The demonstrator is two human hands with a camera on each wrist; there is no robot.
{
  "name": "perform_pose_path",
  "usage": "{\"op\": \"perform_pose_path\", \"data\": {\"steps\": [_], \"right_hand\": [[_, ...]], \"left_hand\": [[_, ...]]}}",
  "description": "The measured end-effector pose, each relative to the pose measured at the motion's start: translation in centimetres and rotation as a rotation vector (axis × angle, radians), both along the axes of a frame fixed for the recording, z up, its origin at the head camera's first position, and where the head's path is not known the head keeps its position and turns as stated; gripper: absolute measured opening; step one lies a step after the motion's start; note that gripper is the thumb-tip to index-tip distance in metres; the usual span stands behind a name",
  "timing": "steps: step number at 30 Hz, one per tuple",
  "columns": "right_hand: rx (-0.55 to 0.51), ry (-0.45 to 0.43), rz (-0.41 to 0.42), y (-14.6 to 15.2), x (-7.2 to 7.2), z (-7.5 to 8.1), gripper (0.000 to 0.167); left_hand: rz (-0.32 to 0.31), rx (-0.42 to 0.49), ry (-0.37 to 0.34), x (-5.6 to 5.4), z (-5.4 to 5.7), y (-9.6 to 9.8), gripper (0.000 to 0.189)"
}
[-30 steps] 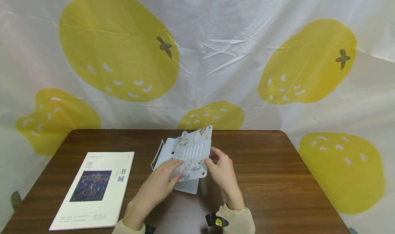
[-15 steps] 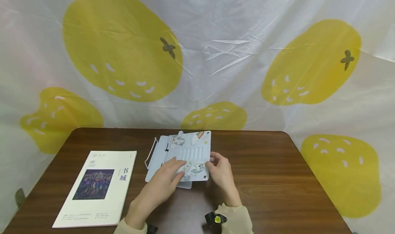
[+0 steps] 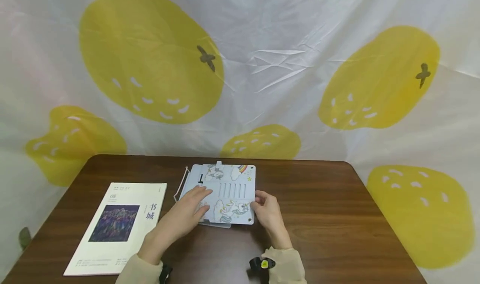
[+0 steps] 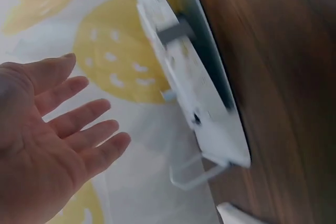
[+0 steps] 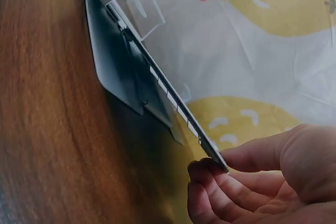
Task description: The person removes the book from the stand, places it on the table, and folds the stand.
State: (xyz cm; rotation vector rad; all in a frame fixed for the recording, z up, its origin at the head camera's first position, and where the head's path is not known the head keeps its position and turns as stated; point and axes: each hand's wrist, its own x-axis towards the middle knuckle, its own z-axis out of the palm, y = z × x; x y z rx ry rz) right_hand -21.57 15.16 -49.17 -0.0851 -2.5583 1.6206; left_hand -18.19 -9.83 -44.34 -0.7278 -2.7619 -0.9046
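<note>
A pale blue book stand (image 3: 236, 191) with unicorn and rainbow prints and a row of slots sits on the table, its panel tilted over a base plate (image 5: 105, 61). My right hand (image 3: 269, 212) pinches the panel's right edge between thumb and fingers, clearly seen in the right wrist view (image 5: 262, 171). My left hand (image 3: 181, 215) is above the stand's left part, fingers extended. In the left wrist view this hand (image 4: 58, 135) is apart from the panel and holds nothing. A white wire holder (image 3: 181, 185) sticks out at the stand's left side.
On the brown wooden table (image 3: 337, 225), a white book (image 3: 123, 252) with a dark picture on its cover lies left of the stand, partly behind my left forearm. A white curtain (image 3: 270, 80) with yellow fruit prints hangs behind the table.
The stand's printed panel has come down from a steep tilt to a flatter one. My left hand has lifted off the panel and moved left; my right hand still pinches the right edge.
</note>
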Motion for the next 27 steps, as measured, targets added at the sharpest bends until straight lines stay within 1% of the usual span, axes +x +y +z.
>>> {"op": "perform_pose_path", "data": {"steps": [4, 8, 11, 15, 20, 23, 27], "right_hand": [[0.026, -0.011, -0.003, 0.3, -0.2, -0.4, 0.039], [0.039, -0.033, 0.001, 0.3, -0.3, -0.7, 0.037], [0.043, -0.046, 0.009, 0.2, -0.4, -0.9, 0.037], [0.053, -0.045, 0.016, 0.1, -0.4, -1.0, 0.037], [0.064, -0.042, 0.016, 0.2, -0.5, -1.3, 0.037], [0.07, -0.042, 0.01, 0.2, -0.5, -1.4, 0.037], [0.084, -0.041, -0.003, 0.2, -0.6, -1.4, 0.036]], "left_hand": [[0.005, -0.062, -0.017, -1.7, -0.1, -1.5, 0.045], [0.03, -0.121, -0.07, -3.3, -0.4, -3.3, 0.053], [0.028, -0.149, -0.104, -4.5, -0.4, -4.6, 0.059], [0.005, -0.178, -0.159, -6.1, -0.4, -5.9, 0.07], [-0.012, -0.228, -0.234, -7.9, -0.8, -7.3, 0.084], [-0.043, -0.254, -0.263, -8.8, -0.7, -8.2, 0.089], [-0.092, -0.281, -0.304, -9.9, -0.3, -8.9, 0.099]]}}
